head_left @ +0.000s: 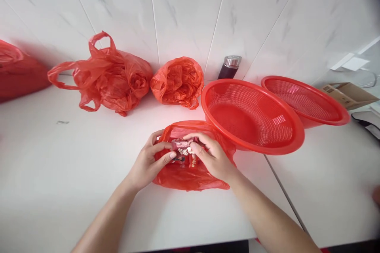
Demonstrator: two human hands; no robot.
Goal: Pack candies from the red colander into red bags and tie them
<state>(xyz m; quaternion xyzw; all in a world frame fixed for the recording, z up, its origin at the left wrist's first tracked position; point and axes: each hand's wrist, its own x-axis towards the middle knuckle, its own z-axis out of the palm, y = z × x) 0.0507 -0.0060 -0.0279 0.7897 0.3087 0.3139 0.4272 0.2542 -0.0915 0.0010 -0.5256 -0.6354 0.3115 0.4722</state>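
Note:
Over the mouth of an open red plastic bag (pixel 190 182), a small dark red printed packet (pixel 181 144) is held between both hands. My left hand (pixel 150 162) pinches its left end with thumb and fingers, close to the bag's left rim. On the other end, the thumb and fingers of my right hand (pixel 213 156) are closed round the packet. Below it, more small printed packets (pixel 192 161) show inside the bag, partly hidden by my fingers and the one I hold.
Two red perforated baskets (pixel 252 148) stand to the right, one behind the other. Bunched red bags (pixel 118 79) and a smaller open red bag (pixel 178 81) line the tiled wall. A dark bottle (pixel 230 67) and a cardboard box (pixel 350 93) are farther back.

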